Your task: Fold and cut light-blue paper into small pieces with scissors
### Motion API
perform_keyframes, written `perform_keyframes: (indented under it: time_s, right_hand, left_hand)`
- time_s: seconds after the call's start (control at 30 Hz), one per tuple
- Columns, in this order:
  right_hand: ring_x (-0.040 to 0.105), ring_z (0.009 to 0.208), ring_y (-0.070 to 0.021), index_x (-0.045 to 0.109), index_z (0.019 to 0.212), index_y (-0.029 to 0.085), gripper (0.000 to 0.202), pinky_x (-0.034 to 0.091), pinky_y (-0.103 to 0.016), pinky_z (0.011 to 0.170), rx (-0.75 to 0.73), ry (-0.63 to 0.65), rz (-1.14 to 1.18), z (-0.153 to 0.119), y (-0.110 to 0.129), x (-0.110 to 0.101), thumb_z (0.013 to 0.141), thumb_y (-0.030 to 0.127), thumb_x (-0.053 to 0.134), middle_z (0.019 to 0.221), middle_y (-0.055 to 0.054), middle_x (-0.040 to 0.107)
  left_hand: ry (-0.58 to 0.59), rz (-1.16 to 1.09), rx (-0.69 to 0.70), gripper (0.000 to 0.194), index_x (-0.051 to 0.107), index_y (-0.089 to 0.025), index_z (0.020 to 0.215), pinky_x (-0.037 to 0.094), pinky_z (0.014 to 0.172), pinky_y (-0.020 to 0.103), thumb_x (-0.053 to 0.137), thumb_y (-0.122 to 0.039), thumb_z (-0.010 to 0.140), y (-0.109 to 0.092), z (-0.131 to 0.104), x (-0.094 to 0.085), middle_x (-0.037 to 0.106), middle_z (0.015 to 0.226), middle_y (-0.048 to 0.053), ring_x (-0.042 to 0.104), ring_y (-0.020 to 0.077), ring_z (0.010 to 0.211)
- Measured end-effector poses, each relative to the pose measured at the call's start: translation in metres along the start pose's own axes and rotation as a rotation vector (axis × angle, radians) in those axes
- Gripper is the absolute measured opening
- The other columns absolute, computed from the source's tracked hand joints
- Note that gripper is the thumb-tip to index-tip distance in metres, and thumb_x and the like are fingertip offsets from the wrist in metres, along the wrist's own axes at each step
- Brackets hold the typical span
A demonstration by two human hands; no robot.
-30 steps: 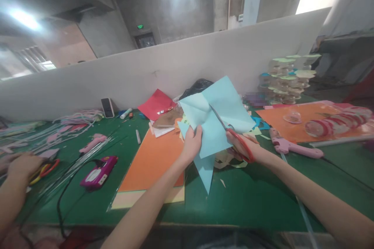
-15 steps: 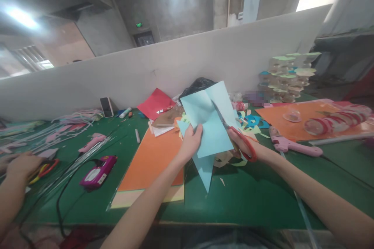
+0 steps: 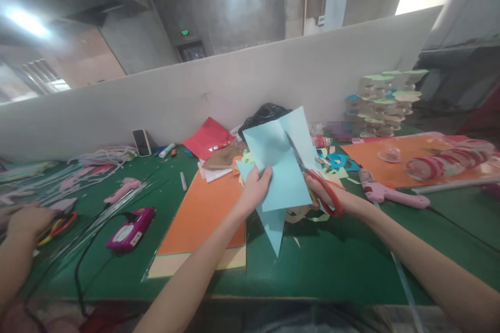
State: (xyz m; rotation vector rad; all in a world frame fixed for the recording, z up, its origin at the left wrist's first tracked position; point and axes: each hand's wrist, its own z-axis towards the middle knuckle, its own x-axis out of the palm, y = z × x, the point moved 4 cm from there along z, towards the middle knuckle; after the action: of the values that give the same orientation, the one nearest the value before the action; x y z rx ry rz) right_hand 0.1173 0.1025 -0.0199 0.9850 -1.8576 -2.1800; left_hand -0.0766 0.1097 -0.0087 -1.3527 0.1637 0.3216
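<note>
A sheet of light blue paper (image 3: 285,177) is held up above the table, with a slit running down from its top edge. My left hand (image 3: 255,190) is closed on its left side, thumb on the front face. Red-handled scissors (image 3: 332,200) are in my right hand (image 3: 322,192), their blades in the slit between the two parts of the sheet. Another pointed piece of light blue paper (image 3: 275,231) hangs below, behind the sheet. Where the fingers of my left hand pass behind the paper, they are hidden.
Orange paper (image 3: 203,218) lies left of centre, red paper (image 3: 207,138) behind it. A purple device (image 3: 130,230) and pink glue guns (image 3: 398,195) rest on the green table (image 3: 320,270). Paper scraps (image 3: 338,161) lie behind my right hand. Another person's hand (image 3: 31,221) is at far left by scissors.
The scissor blades show more widely parted from the sheet, and the paper's right flap has tilted slightly outward. Both hands stay in nearly the same place.
</note>
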Motion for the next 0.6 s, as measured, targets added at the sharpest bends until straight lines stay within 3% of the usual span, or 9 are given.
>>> perform_keyframes:
  time_s: [0.1,0.4,0.6]
  right_hand:
    - [0.050,0.056,-0.0138,0.043,0.074,0.024,0.054,0.047,-0.028,0.056,-0.045,-0.026,-0.020,0.000,-0.003,-0.003,0.092,0.074,0.036,0.060,0.003,0.049]
    - [0.045,0.044,-0.0127,0.042,0.070,0.024,0.063,0.040,-0.026,0.045,0.057,-0.089,-0.017,0.009,-0.020,-0.002,0.088,0.082,0.027,0.048,0.004,0.044]
    - [0.045,0.055,-0.0125,0.041,0.071,0.023,0.059,0.044,-0.027,0.057,-0.042,-0.019,-0.010,0.002,0.000,-0.002,0.092,0.077,0.029,0.060,0.003,0.046]
  left_hand:
    - [0.035,0.010,0.015,0.040,0.063,-0.014,0.124,0.048,0.101,0.037,0.048,-0.037,0.095,-0.001,-0.001,0.001,0.070,0.123,0.012,0.063,0.0265,0.115]
    - [0.033,0.009,-0.018,0.041,0.062,-0.014,0.125,0.048,0.102,0.037,0.048,-0.037,0.095,0.003,0.003,-0.001,0.069,0.127,0.012,0.063,0.0261,0.116]
    - [0.089,0.041,-0.044,0.041,0.062,-0.015,0.124,0.050,0.098,0.036,0.049,-0.039,0.094,0.001,0.004,-0.004,0.072,0.120,0.011,0.065,0.0248,0.110]
